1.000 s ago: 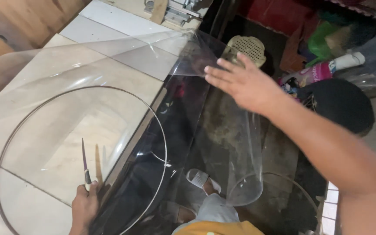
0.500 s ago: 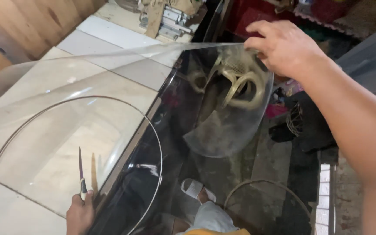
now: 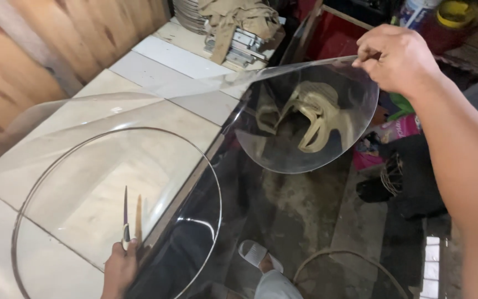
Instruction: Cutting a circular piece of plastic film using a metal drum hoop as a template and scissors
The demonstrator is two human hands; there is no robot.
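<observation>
My right hand (image 3: 398, 57) pinches the far corner of a clear plastic sheet (image 3: 305, 119) and holds it up, so its rounded end curls down over the dark floor. The sheet runs back across the tiled counter (image 3: 156, 77). A metal wire ring (image 3: 117, 205) lies on the sheet, partly overhanging the counter's edge. My left hand (image 3: 118, 271) sits at the bottom edge, closed on a pair of scissors (image 3: 125, 218) whose blades point away from me, inside the ring.
A wooden wall (image 3: 34, 50) borders the counter on the left. Folded cloth and metal parts (image 3: 233, 25) lie at the counter's far end. A second wire ring (image 3: 349, 271), a white sandal (image 3: 255, 254) and clutter sit on the floor.
My right hand has gone from resting on the sheet to gripping its far edge and has lifted it up and to the right. The left hand with the scissors has stayed in place.
</observation>
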